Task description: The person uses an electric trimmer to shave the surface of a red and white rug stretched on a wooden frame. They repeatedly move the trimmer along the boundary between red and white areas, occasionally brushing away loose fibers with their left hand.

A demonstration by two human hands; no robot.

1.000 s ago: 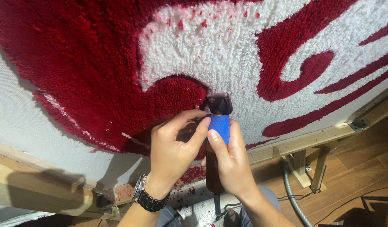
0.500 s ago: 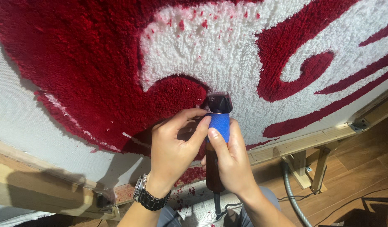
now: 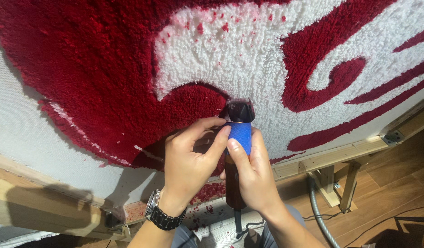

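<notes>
My right hand (image 3: 253,177) is wrapped closed around the trimmer (image 3: 238,151), thumb laid up along its blue grip sleeve, and my left hand (image 3: 189,160) curls in from the other side, its fingertips (image 3: 223,133) pinching the same blue band while the remaining fingers rest toward the pile. Both hands hold the one tool — neither is spread wide. The trimmer sits low in the middle of the view, its dark head (image 3: 239,110) pressed to the tufted rug (image 3: 129,69) right where the deep red field meets the white shape. Its long axis runs close to vertical in the frame, head up into the rug, dark brown tail down toward me with a cord (image 3: 238,225) leaving the bottom. I judge it rigid and moderately weighty, the smooth body likely slick, so the textured blue sleeve near the head is the sensible hold — close to the cutting end for control. The pile looks soft and yielding. Beyond it, bare backing cloth (image 3: 19,119), the wooden frame (image 3: 331,156), a grey hose (image 3: 317,211) and red fluff (image 3: 207,209) on the floor.
</notes>
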